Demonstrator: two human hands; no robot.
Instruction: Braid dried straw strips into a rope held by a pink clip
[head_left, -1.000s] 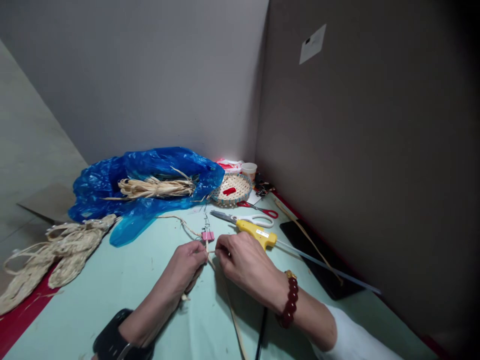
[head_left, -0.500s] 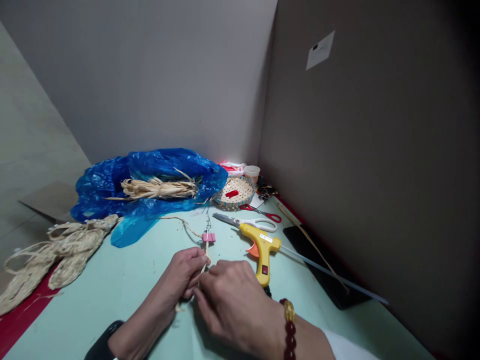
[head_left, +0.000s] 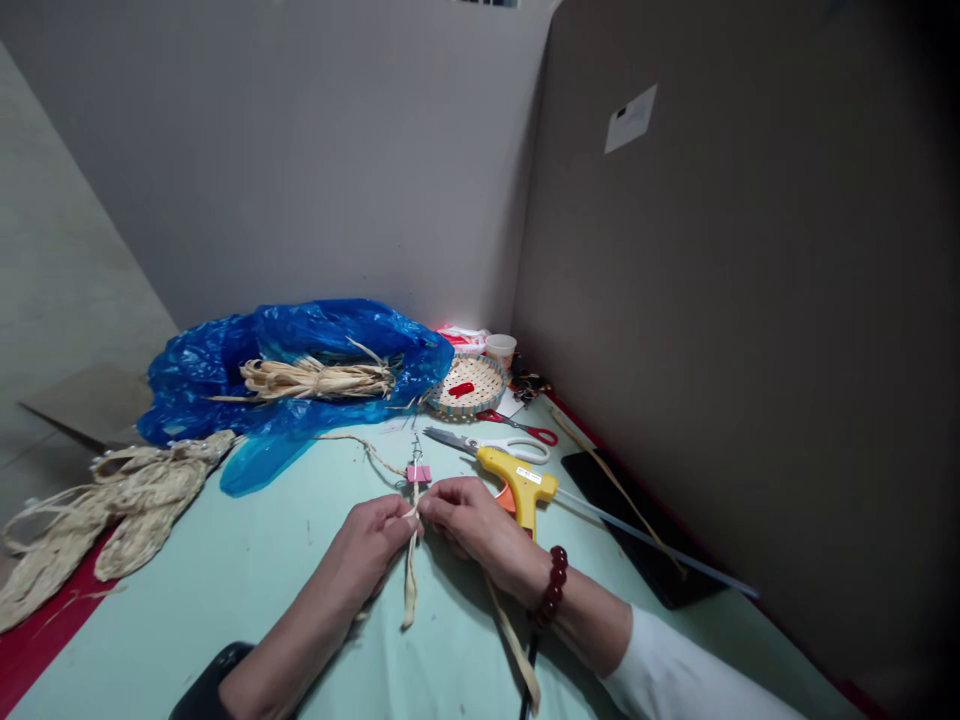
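A thin braid of dried straw [head_left: 360, 440] runs across the table into a pink binder clip [head_left: 418, 474]. Just below the clip, my left hand [head_left: 375, 535] pinches the straw strands at the braid's end. Close beside it, my right hand [head_left: 472, 525] has thumb and forefinger pressed together on a strand at the same spot. One loose straw strand [head_left: 410, 585] hangs down between the hands. Another strand [head_left: 514, 645] comes out from under my right hand toward the table's front. My curled fingers hide part of the strands.
A yellow glue gun [head_left: 517, 478] lies right of the clip, its glue stick over a black tablet-like slab [head_left: 652, 570]. White-handled scissors [head_left: 529, 452] and a woven basket [head_left: 491, 378] sit behind. A blue plastic bag [head_left: 187, 370] holds a straw bundle [head_left: 315, 380]; woven straw slippers [head_left: 150, 510] lie left.
My right hand has moved up and away from the front, to just below the clip, uncovering the hanging strands. My left hand has stayed nearly in place, still pinching. The view has shifted slightly.
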